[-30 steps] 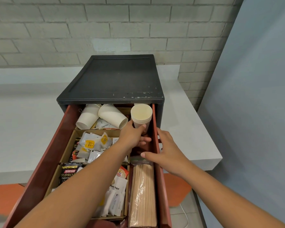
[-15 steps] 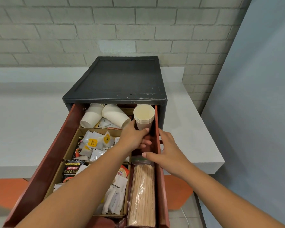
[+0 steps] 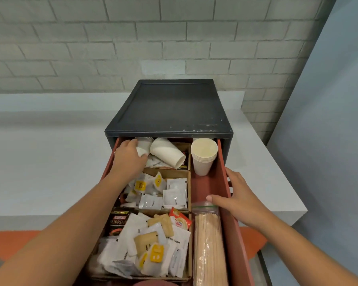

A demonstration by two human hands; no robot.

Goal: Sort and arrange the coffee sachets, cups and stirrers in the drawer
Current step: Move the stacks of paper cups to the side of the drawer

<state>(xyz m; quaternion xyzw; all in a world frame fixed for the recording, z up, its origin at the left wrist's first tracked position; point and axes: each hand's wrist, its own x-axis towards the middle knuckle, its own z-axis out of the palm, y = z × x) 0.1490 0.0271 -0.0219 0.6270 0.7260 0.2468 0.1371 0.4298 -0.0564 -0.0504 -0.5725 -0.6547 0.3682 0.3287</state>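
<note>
Paper cup point(image 3: 142, 147), tapered, smooth; left hand point(image 3: 128, 159) grips it.

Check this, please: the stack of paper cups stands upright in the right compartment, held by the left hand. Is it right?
Not quite: the head view shows the left hand on a tipped cup in the back-left compartment; the stack of paper cups stands upright in the right compartment, untouched.
</note>
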